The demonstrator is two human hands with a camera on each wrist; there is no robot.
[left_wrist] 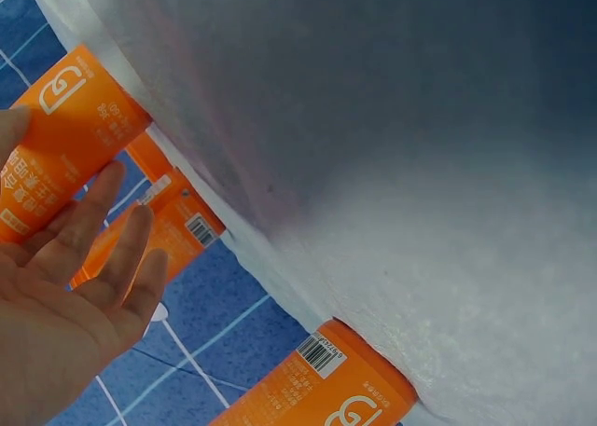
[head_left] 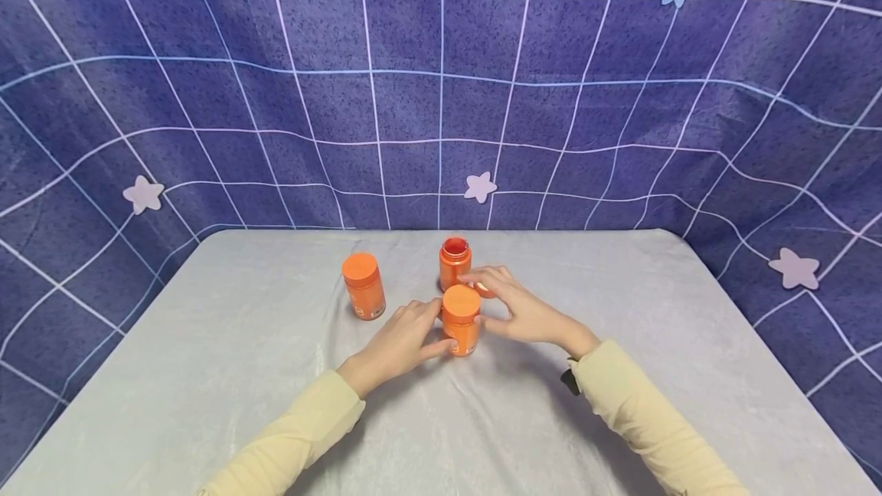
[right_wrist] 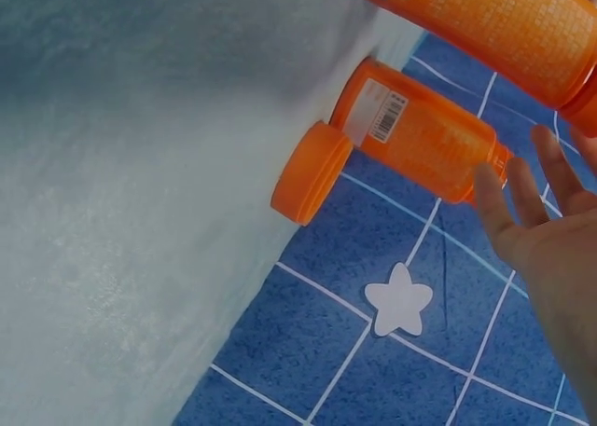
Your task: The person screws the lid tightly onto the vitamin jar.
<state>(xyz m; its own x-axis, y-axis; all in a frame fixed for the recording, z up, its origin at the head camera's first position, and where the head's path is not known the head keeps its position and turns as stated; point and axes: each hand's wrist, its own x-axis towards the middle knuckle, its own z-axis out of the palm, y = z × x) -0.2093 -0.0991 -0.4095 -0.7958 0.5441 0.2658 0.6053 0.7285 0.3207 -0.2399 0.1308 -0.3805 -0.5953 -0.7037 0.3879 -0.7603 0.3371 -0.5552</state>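
Note:
In the head view, my left hand (head_left: 403, 335) holds a lidded orange bottle (head_left: 461, 331), its thumb on the near side and fingers at the left and back. The bottle stands upright. My right hand (head_left: 517, 308) is at the bottle's right, thumb beside its orange lid (head_left: 461, 301); its fingers look spread and relaxed in the right wrist view. Just behind stands an uncapped orange bottle (head_left: 455, 262), its mouth visible. A loose orange lid (right_wrist: 312, 172) lies next to that bottle's base, partly hidden by my right hand in the head view.
Another lidded orange bottle (head_left: 364, 287) stands upright to the left of my left hand. All stand on a table with a pale grey cloth (head_left: 227, 358). A blue gridded curtain (head_left: 406, 106) with star shapes rises behind the table's far edge.

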